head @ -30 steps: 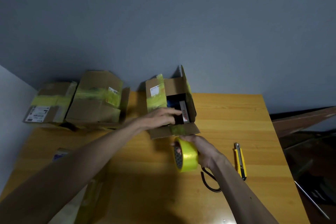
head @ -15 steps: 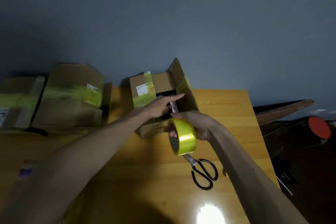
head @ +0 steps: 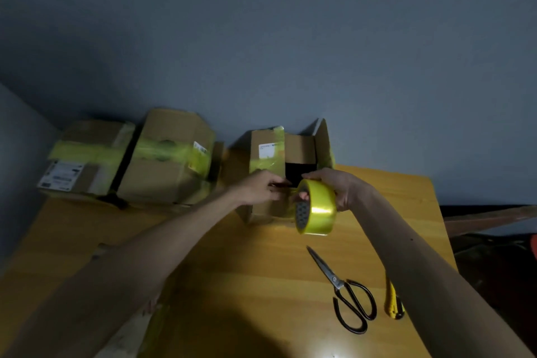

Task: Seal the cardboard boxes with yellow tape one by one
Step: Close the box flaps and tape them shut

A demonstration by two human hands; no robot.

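The right hand [head: 341,189] grips a yellow tape roll [head: 318,208]. The left hand [head: 257,189] curls just beside it; whether it pinches the tape end, I cannot tell. Beyond both hands, an open cardboard box [head: 300,147] stands on the counter [head: 261,256]. Beside the right forearm lie scissors [head: 334,279].

White labels sit on the open box [head: 267,151] and left box [head: 62,174], their print illegible.

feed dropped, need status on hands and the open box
Right hand grips yellow tape roll. Left hand at open cardboard box front, grasp unclear. Flaps up, unsealed. Black-handled scissors lie clear.
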